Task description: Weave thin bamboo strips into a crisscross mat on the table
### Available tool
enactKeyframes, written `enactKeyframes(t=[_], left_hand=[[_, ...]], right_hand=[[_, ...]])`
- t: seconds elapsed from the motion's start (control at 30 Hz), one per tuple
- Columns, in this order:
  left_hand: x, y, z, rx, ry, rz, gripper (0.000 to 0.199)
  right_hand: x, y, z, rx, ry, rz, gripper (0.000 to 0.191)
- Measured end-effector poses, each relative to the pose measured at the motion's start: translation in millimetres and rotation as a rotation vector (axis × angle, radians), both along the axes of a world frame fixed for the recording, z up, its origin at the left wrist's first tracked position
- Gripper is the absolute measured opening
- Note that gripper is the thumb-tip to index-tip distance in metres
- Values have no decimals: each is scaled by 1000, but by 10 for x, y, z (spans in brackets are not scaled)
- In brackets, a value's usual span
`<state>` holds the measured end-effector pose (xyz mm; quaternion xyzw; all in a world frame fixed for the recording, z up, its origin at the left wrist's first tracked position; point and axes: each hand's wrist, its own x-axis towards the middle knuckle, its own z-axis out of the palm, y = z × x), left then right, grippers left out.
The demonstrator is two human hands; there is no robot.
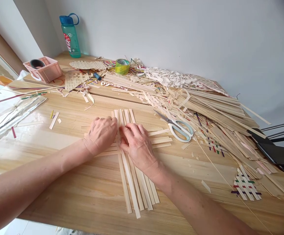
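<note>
While bearing down on a crossing of pale bamboo strips (132, 192), fingers (112, 121) of the left hand (101, 135) curved over the strips, and fingers (129, 130) of the right hand (138, 145) bent just beside them. No clenched fist on either side, though whether any strip is actually pinched, impossible to tell from this view. Both hands close together over the crossing, probably to keep the loose strips from sliding apart. Lengthwise strips running toward the near edge of the counter (58, 199), crosswise strips (160, 140) jutting out to the right, all flat on bare wood mid-counter, likely for a steady, even surface. Just right of the crosswise ends, white-handled scissors (178, 129), apparently left there for easy reach. Beyond, toward the far edge, a heap of loose strips (212, 104), a roll of yellow-green tape (122, 66) and a blue-capped water bottle (70, 36). Near the far left corner, a pink plastic basket (43, 69); toward the near right corner, a small woven piece with coloured strips (246, 186).
</note>
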<state>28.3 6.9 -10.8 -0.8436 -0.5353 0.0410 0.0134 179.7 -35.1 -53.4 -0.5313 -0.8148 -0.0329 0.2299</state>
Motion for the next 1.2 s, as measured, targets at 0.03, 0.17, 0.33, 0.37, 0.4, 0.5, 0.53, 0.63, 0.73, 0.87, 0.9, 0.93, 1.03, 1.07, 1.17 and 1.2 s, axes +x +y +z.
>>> enactKeyframes(t=[0.03,0.17,0.33,0.37,0.4,0.5,0.53,0.63,0.73,0.87,0.9,0.93,1.03,1.07,1.17,1.2], left_hand=[[-1,1,1,-18,-5,11,26],[-9,22,16,-102,-26,41,25],[-28,69,29,-117,-16,49,27],[-32,77,31,-115,-14,50,27],[-35,82,34,-116,-13,51,27],[-33,74,50,-124,-8,52,28],[-31,65,55,-126,-10,50,28],[-24,29,56,-107,-28,43,28],[-34,7,35,-65,-42,46,28],[-64,32,24,-96,-59,49,29],[-71,46,26,-115,-59,48,30],[-77,62,29,-131,-58,49,30],[-93,106,27,-150,-52,55,30],[-97,117,21,-151,-48,53,30],[-112,135,-9,-146,-42,28,28],[-117,136,-20,-144,-43,19,27]], right_hand=[[1,-1,0,2,-1,1,25],[3,-7,-4,6,-12,-3,27],[2,-5,7,-1,-19,-5,24],[1,-2,11,-7,-21,-7,23],[1,0,16,-14,-25,-10,23],[-1,6,29,-32,-44,-16,24],[-2,7,32,-39,-51,-17,25],[-6,7,40,-55,-62,-19,28],[-8,8,46,-63,-69,-23,29],[-4,17,48,-66,-73,-16,27],[-3,19,46,-64,-72,-15,28],[-3,21,44,-61,-71,-16,28],[-3,23,37,-50,-71,-19,27],[-5,23,36,-51,-73,-19,27],[-9,19,36,-66,-80,-19,25],[-10,18,37,-71,-83,-20,25]])
